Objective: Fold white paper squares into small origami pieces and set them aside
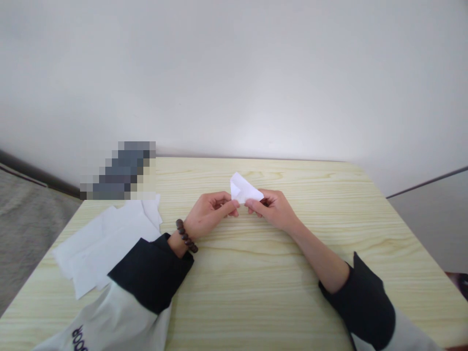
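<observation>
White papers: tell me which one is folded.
The small paper pinched between the left hand and right hand, folded to a point. The other sheets lie flat in a loose pile by the left sleeve.

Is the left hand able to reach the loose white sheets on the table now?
Probably yes. The loose white sheets lie right by the left sleeve, with nothing between. But the left hand pinches the folded paper with the right hand, so it must release first.

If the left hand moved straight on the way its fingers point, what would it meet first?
The folded paper that the left hand pinches; just beyond, likely the right hand.
</observation>
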A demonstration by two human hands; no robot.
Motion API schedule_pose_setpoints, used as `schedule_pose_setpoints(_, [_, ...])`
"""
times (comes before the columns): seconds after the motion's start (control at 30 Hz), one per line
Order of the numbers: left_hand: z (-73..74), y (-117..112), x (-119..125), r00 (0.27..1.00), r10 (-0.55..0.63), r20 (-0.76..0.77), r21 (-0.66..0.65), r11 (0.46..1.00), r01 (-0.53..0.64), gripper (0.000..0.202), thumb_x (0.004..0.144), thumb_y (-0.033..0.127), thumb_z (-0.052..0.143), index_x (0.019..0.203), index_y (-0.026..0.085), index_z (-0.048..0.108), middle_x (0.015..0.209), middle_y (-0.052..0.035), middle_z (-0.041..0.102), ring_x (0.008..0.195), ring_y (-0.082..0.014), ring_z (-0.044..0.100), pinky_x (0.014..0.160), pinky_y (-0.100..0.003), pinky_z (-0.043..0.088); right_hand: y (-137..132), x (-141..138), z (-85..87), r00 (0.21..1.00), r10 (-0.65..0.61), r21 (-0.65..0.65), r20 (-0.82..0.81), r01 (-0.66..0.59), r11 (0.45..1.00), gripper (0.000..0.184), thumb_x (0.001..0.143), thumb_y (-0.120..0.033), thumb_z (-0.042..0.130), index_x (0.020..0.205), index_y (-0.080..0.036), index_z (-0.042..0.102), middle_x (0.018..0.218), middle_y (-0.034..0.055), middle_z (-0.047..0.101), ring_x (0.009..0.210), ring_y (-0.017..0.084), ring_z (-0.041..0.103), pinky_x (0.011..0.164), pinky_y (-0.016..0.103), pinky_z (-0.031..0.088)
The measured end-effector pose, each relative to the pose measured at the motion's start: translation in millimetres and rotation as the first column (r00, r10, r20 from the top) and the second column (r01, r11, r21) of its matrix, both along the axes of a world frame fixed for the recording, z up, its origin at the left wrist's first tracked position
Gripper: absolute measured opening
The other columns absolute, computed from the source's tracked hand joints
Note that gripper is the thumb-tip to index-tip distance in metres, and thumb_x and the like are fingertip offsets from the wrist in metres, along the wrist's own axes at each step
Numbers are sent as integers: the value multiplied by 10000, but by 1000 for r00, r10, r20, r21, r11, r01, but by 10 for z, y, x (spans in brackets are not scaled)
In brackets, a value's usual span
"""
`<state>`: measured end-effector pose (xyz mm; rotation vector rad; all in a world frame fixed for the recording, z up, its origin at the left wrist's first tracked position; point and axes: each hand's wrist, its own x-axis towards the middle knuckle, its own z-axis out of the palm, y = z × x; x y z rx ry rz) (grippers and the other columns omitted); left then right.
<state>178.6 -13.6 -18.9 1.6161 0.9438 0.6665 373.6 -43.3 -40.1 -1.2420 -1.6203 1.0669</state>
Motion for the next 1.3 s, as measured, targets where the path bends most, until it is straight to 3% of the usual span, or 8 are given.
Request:
schedule_pose_setpoints(0.17, [-7,2,20,985,126,117,1,992,-127,263,800,407,592,767,147,618,698,-1,624,586,-98,526,538,-203,444,-12,6,22,995,88,-9,-50,-88,996,281,841,-397,568,808,-146,691,689,31,671,497,80,494,482,207,393])
schedule_pose_setpoints(0.27, [-13,8,24,973,182,138,-24,983,-181,256,800,399,582,764,145,593,671,6,596,571,-100,526,524,-208,449,-19,-5,47,993,73,20,-89,-71,997,349,877,-431,499,773,-144,668,636,24,646,493,84,504,485,210,394])
schedule_pose_setpoints(0.47, [-22,14,15,983,148,106,-15,989,-147,255,817,393,565,737,151,563,625,25,579,485,-70,477,474,-189,400,-22,-27,49,998,42,3,-36,-42,999,281,844,-406,563,720,-160,617,597,-8,603,477,74,489,473,198,373])
schedule_pose_setpoints(0.67, [-21,-7,38,977,174,120,-35,985,-171,322,807,453,581,861,136,591,705,-33,656,617,-125,578,481,-200,453,-23,-22,38,994,39,27,101,-42,999,313,837,-396,585,640,-155,624,495,-35,516,442,62,424,441,194,310])
schedule_pose_setpoints(0.87, [-41,15,33,959,255,120,-40,967,-252,314,771,425,633,847,123,590,623,-4,626,479,-80,498,445,-192,428,-18,-39,46,998,31,38,-57,-28,999,318,873,-452,508,819,-160,621,646,-1,611,495,76,515,483,195,401])
schedule_pose_setpoints(0.97, [-46,18,38,956,257,141,-49,966,-252,317,744,416,661,855,129,581,634,-7,617,527,-101,535,443,-189,431,-10,-44,32,999,36,19,-32,-36,999,273,839,-432,570,871,-164,617,682,4,625,496,78,514,468,195,398])
schedule_pose_setpoints(1.1, [-45,9,42,954,259,150,-33,966,-257,344,741,450,653,865,138,582,678,-21,628,604,-132,582,455,-197,447,-9,-51,32,999,-2,12,45,2,1000,251,824,-397,588,736,-163,612,573,-10,599,462,80,493,449,196,377])
schedule_pose_setpoints(1.3, [-62,9,17,981,151,121,-12,989,-150,336,729,427,681,903,144,633,781,-37,681,639,-125,593,502,-197,465,-10,-58,16,1000,-9,-24,-27,8,1000,234,812,-381,603,721,-166,602,641,14,654,464,85,528,464,208,429])
